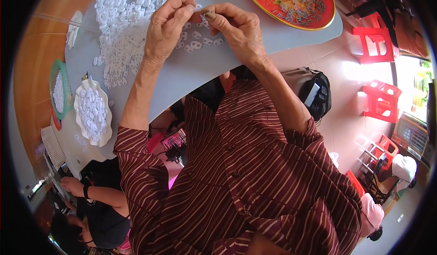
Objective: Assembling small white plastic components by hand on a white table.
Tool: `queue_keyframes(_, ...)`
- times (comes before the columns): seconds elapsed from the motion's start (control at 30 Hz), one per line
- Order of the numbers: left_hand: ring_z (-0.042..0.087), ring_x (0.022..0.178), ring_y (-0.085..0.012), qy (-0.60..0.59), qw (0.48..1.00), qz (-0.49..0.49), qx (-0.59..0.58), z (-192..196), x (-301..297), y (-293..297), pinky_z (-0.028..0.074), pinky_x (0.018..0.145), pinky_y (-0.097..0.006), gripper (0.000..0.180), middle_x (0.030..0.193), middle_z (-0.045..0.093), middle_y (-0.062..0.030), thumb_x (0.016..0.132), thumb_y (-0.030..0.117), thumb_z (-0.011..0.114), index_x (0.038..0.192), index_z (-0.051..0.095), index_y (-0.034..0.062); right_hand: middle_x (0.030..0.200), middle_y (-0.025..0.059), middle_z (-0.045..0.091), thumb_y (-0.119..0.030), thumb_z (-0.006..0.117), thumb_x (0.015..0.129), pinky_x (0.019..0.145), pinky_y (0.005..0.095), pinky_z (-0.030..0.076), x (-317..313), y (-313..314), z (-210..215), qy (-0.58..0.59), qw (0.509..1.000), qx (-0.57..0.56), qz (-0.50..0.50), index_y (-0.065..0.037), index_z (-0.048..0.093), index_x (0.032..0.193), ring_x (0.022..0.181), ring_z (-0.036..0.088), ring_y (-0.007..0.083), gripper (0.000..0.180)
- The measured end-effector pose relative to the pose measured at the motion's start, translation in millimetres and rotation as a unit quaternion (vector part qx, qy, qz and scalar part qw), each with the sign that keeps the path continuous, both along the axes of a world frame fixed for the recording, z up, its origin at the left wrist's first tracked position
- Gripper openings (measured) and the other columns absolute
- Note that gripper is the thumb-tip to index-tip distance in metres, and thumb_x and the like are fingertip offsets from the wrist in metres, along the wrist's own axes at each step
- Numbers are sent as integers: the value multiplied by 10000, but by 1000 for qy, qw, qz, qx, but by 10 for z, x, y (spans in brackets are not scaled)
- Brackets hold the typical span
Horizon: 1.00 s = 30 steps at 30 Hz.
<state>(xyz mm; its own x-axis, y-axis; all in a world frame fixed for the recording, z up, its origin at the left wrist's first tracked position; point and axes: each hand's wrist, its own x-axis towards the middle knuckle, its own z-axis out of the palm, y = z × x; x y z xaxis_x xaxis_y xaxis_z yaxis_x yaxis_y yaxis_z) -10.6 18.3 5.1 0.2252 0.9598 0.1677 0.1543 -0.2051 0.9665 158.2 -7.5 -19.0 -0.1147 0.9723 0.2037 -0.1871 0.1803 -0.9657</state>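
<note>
Above the grey table (200,68), both my hands are raised close together. My left hand (166,29) pinches a small white plastic piece (198,7) between thumb and fingertips. A tiny shiny metal piece (210,12) shows at the thumb of my right hand (241,29), whose fingers are closed around it; its exact shape is too small to make out. Under and between the hands lie several white plastic pieces with two holes (195,44). To the left spreads a big heap of white plastic parts (114,18), with a more see-through pile (119,50) on its near side.
A red, gold-rimmed round tray (328,20) at the far right bears many small metal parts (291,9). At left stand a white scalloped dish (107,134) of white pieces and a green basket (53,79). Another person (102,209) sits lower left; red stools (375,45) stand right.
</note>
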Motion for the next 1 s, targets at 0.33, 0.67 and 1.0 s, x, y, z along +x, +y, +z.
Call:
queue_keyframes(0.33, 580, 732, -86, 78, 997, -27, -3, -22, 10, -72, 465, 719, -235, 183, 759, 627, -27, 909, 136, 523, 1010, 600, 4, 724, 2, 614, -122, 636, 884, 587, 200, 448, -10, 1, -10, 29, 999, -2, -22, 15, 665, 1009, 654, 506, 54, 188)
queue_keyframes(0.67, 512, 683, -91, -117, 979, -23, -166, 66, 15, -103, 387, 648, -213, 218, 612, 501, 5, 905, 220, 562, 911, 636, 15, 848, 38, 620, -20, 617, 856, 702, 209, 501, 0, -19, 9, 13, 1000, 10, 11, 17, 545, 1132, 781, 593, 76, 288)
queue_keyframes(1.0, 474, 635, -57, -78, 984, -35, -154, 98, 9, -113, 373, 624, -209, 220, 628, 511, 7, 905, 227, 564, 892, 632, 18, 861, 56, 630, -33, 624, 855, 700, 215, 506, -5, -24, 14, 15, 1000, 3, 19, 20, 527, 1137, 778, 601, 83, 303)
